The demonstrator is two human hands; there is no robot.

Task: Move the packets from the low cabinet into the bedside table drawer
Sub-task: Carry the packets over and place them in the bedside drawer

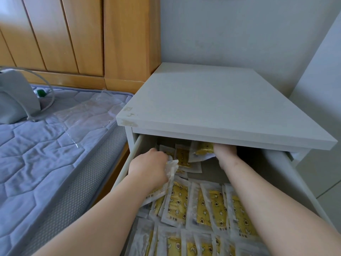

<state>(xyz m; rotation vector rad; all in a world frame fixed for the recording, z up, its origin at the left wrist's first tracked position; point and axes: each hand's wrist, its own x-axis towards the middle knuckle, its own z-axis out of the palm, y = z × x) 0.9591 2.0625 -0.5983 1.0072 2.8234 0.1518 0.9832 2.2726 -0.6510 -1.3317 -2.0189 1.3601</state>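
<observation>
Fingers curled round a crumpled clutch of yellow packets (171,174), a person's left hand (149,167) sits inside the open drawer (132,156) of a white bedside table (212,104), while at its 3 o'clock the right hand (226,154) hides its fingers under the tabletop, their state impossible to tell, with more packets layered toward 6 o'clock.

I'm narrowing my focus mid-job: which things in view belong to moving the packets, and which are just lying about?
Job: packets; drawer; bedside table; left hand, gripping packets; right hand, reaching to the back.
Lying about: mattress; white device with cable; clear plastic sheet; wooden panelling.
</observation>
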